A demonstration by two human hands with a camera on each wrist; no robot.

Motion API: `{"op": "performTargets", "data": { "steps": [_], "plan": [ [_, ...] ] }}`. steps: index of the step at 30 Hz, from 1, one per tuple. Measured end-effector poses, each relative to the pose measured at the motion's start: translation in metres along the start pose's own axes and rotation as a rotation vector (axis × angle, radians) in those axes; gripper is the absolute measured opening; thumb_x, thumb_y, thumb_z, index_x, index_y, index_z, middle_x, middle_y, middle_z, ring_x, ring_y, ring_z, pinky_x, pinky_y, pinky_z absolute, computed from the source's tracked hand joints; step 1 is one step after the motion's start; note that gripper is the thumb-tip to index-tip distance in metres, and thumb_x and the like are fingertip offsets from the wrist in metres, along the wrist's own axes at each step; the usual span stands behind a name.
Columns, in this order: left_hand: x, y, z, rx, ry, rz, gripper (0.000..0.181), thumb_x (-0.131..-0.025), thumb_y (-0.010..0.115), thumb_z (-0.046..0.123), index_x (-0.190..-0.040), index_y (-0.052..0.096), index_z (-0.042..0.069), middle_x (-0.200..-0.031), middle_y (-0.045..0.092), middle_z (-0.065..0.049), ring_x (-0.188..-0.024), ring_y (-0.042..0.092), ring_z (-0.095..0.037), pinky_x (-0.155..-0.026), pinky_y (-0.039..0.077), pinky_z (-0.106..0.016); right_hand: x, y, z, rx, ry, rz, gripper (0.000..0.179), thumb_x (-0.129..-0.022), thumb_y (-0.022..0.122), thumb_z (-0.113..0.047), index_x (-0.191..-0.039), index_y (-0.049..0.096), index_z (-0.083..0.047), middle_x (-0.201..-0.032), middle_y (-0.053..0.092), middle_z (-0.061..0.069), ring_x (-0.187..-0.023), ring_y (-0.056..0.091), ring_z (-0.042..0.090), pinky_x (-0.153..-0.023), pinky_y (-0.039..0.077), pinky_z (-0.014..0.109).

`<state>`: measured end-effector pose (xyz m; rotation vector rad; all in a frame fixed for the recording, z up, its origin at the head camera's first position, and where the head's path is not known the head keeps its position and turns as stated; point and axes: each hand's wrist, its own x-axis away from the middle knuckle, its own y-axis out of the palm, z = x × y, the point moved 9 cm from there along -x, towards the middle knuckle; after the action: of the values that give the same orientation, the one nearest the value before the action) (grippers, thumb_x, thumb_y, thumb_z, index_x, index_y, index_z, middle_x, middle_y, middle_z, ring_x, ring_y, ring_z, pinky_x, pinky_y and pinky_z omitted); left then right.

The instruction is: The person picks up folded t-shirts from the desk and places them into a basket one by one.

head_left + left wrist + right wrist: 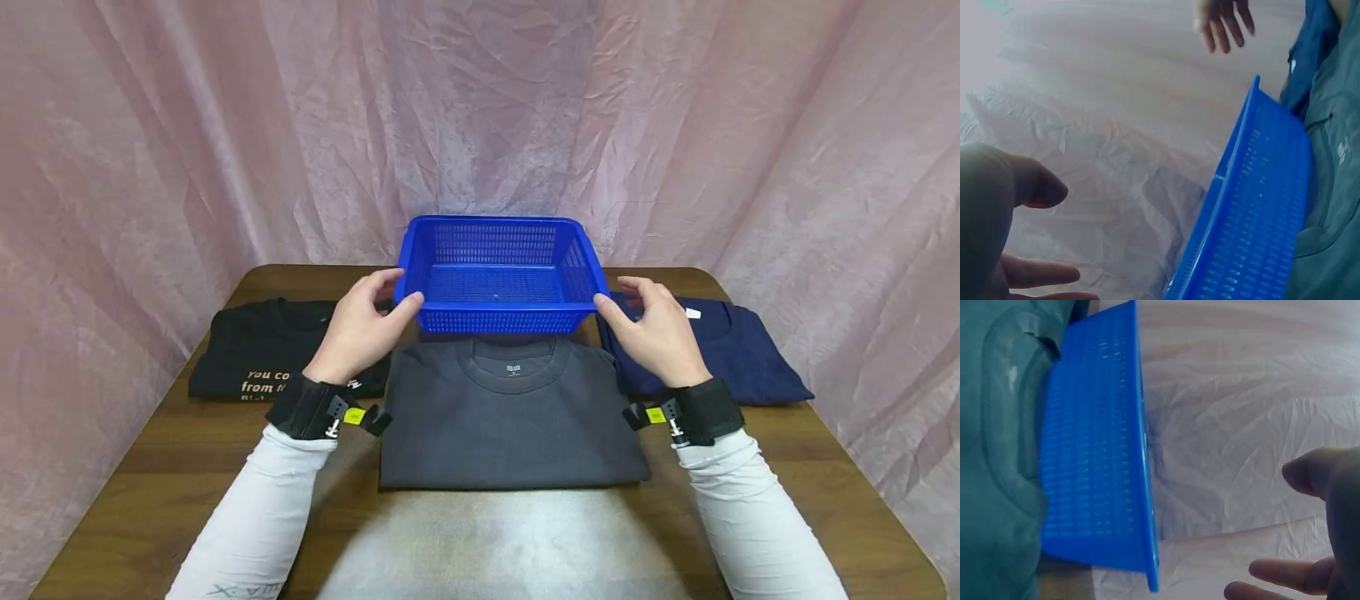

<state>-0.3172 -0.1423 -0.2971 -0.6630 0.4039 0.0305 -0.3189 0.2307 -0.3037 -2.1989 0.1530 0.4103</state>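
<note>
A blue plastic basket (495, 318) with slotted walls stands at the back of the table, and nothing lies inside it. My left hand (369, 321) is by its left end, thumb and fingers spread, the thumb overlapping the near corner in the head view. On the other side my right hand (651, 329) mirrors it at the right end. Both wrist views show a gap between the fingers and the basket wall (1254, 206), (1094, 444). In front of the basket lies a folded dark grey T-shirt (513, 433), collar toward the basket.
To the left is a folded black T-shirt (255, 346) with printed lettering, partly behind my left hand. A folded navy T-shirt (742, 358) lies on the right. The wooden table (172, 467) ends close to a pink curtain (487, 108) behind the basket.
</note>
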Motion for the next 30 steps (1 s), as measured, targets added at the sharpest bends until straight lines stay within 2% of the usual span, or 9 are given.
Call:
{"op": "performTargets", "data": {
  "steps": [6, 13, 18, 22, 26, 30],
  "plan": [
    [0.015, -0.003, -0.019, 0.012, -0.06, -0.054, 0.056, -0.096, 0.063, 0.044, -0.137, 0.054, 0.008, -0.13, 0.057, -0.011, -0.113, 0.055, -0.025, -0.092, 0.048, -0.054, 0.018, -0.005, 0.017, 0.015, 0.03, -0.043, 0.069, -0.095, 0.056, -0.057, -0.137, 0.052, -0.003, -0.127, 0.056, 0.019, -0.108, 0.054, 0.034, -0.085, 0.048, 0.058],
    [0.041, 0.002, -0.05, 0.014, -0.151, -0.137, 0.051, -0.098, 0.061, 0.042, -0.135, 0.055, 0.007, -0.127, 0.059, -0.01, -0.104, 0.06, -0.02, -0.086, 0.052, -0.046, 0.044, 0.002, 0.041, 0.011, 0.079, -0.106, 0.061, -0.099, 0.054, -0.051, -0.131, 0.057, 0.0, -0.115, 0.063, 0.017, -0.094, 0.059, 0.028, -0.077, 0.05, 0.05],
    [0.06, 0.01, -0.073, 0.127, -0.231, -0.211, 0.044, -0.1, 0.061, 0.032, -0.132, 0.055, 0.003, -0.119, 0.063, -0.013, -0.098, 0.063, -0.027, -0.076, 0.058, -0.042, 0.06, 0.006, 0.055, 0.011, 0.137, -0.179, 0.053, -0.101, 0.053, -0.047, -0.124, 0.06, 0.0, -0.104, 0.067, 0.014, -0.086, 0.061, 0.024, -0.07, 0.05, 0.041],
    [0.074, 0.016, -0.085, 0.244, -0.325, -0.285, 0.044, -0.102, 0.059, 0.028, -0.133, 0.052, -0.002, -0.12, 0.061, -0.02, -0.101, 0.061, -0.033, -0.078, 0.058, -0.045, 0.071, 0.018, 0.067, 0.005, 0.169, -0.268, 0.045, -0.102, 0.054, -0.043, -0.116, 0.065, -0.002, -0.088, 0.069, 0.011, -0.073, 0.062, 0.019, -0.063, 0.051, 0.035],
    [0.085, 0.023, -0.093, 0.287, -0.411, -0.348, 0.047, -0.101, 0.059, 0.028, -0.132, 0.051, -0.007, -0.121, 0.059, -0.025, -0.099, 0.061, -0.033, -0.08, 0.057, -0.045, 0.081, 0.035, 0.074, 0.004, 0.208, -0.371, 0.036, -0.101, 0.056, -0.036, -0.101, 0.07, -0.002, -0.075, 0.066, 0.006, -0.064, 0.06, 0.016, -0.058, 0.049, 0.033],
    [0.091, 0.034, -0.097, 0.293, -0.472, -0.403, 0.05, -0.1, 0.06, 0.028, -0.129, 0.05, -0.012, -0.12, 0.058, -0.026, -0.096, 0.062, -0.031, -0.077, 0.058, -0.042, 0.089, 0.055, 0.08, -0.085, 0.302, -0.458, 0.036, -0.098, 0.06, -0.031, -0.1, 0.069, 0.004, -0.08, 0.065, 0.008, -0.068, 0.062, 0.019, -0.058, 0.056, 0.034]
  ]
}}
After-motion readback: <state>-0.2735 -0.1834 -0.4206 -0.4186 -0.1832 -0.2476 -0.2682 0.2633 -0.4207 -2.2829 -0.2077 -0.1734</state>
